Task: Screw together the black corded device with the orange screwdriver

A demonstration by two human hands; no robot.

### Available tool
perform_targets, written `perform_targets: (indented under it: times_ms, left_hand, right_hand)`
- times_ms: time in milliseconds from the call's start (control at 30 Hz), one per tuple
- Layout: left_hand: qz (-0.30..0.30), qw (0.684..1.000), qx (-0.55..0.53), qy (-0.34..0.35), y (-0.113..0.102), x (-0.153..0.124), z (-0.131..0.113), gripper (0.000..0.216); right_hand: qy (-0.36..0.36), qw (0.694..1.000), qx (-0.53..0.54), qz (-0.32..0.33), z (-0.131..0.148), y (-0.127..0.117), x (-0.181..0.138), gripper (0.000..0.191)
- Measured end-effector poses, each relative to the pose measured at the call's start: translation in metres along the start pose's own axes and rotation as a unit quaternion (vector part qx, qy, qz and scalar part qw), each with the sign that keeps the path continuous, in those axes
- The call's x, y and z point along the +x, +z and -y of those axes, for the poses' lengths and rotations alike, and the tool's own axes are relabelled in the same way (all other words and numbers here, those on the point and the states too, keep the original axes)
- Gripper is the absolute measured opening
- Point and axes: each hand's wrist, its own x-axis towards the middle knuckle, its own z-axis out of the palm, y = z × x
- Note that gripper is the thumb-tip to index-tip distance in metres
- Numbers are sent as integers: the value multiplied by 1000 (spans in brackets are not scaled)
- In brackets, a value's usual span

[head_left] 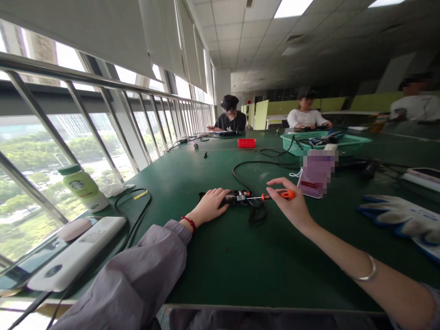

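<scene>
My left hand [211, 205] lies on the green table [240, 261] with its fingers closed over the near end of a small black device [236, 198], pinning it down. My right hand [290, 201] pinches the orange handle of a small screwdriver [279, 195]. The screwdriver lies level, its thin shaft pointing left with the tip at the device. A black cable [256, 211] loops away from the device toward the table's middle.
A white bottle with a green cap [84, 187], a power strip [74, 259] and a pink mouse [74, 228] sit at the left. Blue-and-white gloves [400, 219] lie right. A red box [246, 143], a green basket [323, 141] and seated people are farther back.
</scene>
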Motion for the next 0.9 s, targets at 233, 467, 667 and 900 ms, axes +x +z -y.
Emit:
perform_targets:
  times_ms: [233, 467, 667, 900]
  left_hand:
    - [1, 1000, 6, -6, 0, 0, -1, 43]
    - [3, 1000, 10, -3, 1, 1, -1, 43]
    - [8, 1000, 20, -1, 0, 2, -2, 43]
    - [11, 1000, 10, -5, 0, 1, -2, 42]
  right_hand:
    - [-80, 995, 37, -53, -5, -1, 3, 46]
    - [-13, 1000, 16, -2, 0, -3, 0, 26]
    - [-85, 995, 12, -55, -3, -2, 0, 40]
    - [-59, 998, -26, 6, -1, -6, 2, 19]
